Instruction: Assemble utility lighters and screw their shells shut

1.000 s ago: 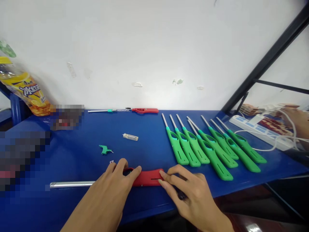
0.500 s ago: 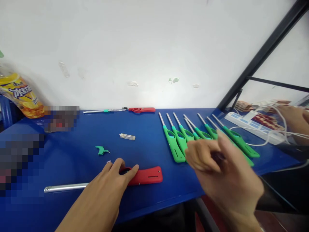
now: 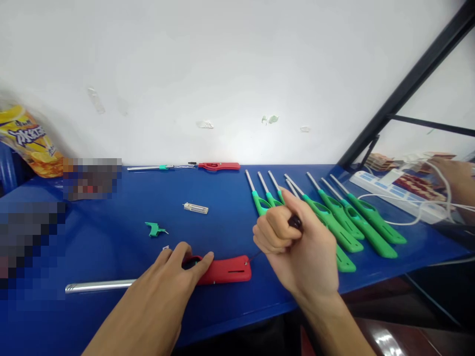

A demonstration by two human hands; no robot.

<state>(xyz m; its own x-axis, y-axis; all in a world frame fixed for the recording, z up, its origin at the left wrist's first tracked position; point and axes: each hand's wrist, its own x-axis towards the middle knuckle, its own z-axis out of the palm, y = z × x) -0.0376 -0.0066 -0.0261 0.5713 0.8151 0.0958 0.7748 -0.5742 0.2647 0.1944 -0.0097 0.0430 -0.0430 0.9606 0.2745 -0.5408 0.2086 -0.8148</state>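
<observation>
My left hand presses a red long-necked lighter flat on the blue table, thumb and fingers closed around its handle. The lighter's silver tube points left. My right hand is a fist around a dark-handled screwdriver; most of the handle is hidden. Its thin shaft runs left to the small hole at the lighter's right end. Beyond my left hand lie a green trigger piece and a clear plastic fuel tank.
Several green lighters lie in a row on the right, partly behind my right hand. An opened red lighter is by the wall. A white power strip with cables is far right; a yellow drink bag stands left.
My right hand has moved left from over the green lighters, bringing the screwdriver to the red lighter's right end. My left hand has stayed on the lighter.
</observation>
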